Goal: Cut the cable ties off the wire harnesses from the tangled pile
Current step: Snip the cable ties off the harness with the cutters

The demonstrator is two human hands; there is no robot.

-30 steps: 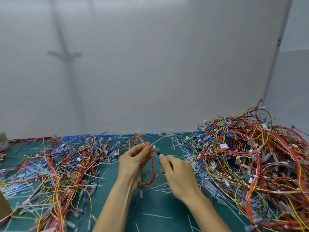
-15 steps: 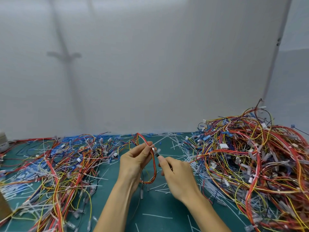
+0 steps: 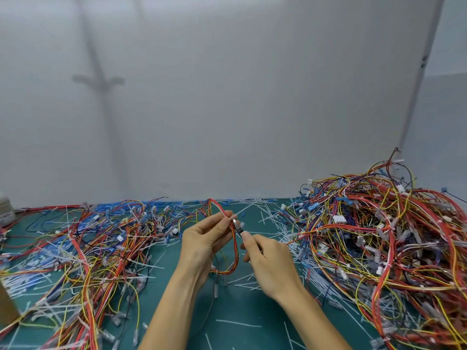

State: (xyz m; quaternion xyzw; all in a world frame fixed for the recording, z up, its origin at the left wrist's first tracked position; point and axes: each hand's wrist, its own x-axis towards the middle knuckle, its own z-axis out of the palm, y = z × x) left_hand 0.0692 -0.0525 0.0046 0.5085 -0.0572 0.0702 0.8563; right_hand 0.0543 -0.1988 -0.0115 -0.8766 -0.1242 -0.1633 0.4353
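My left hand [image 3: 204,238] pinches a looped wire harness [image 3: 233,258] of red, orange and yellow wires above the green mat. My right hand [image 3: 265,258] grips a small metal cutter [image 3: 237,224] whose tip sits against the harness right by my left fingertips. A pale cable tie at that spot is mostly hidden by my fingers. The tall tangled pile of harnesses [image 3: 379,243] lies to the right of my hands.
A flatter spread of loose harnesses [image 3: 96,248] covers the left of the green mat [image 3: 240,311]. Cut white tie strips [image 3: 255,210] lie scattered across the middle and back. A grey wall stands behind. A brown box edge [image 3: 6,306] is at the far left.
The cutter tip has crept a little closer to the harness at my left fingertips. Both hands otherwise stay in place.
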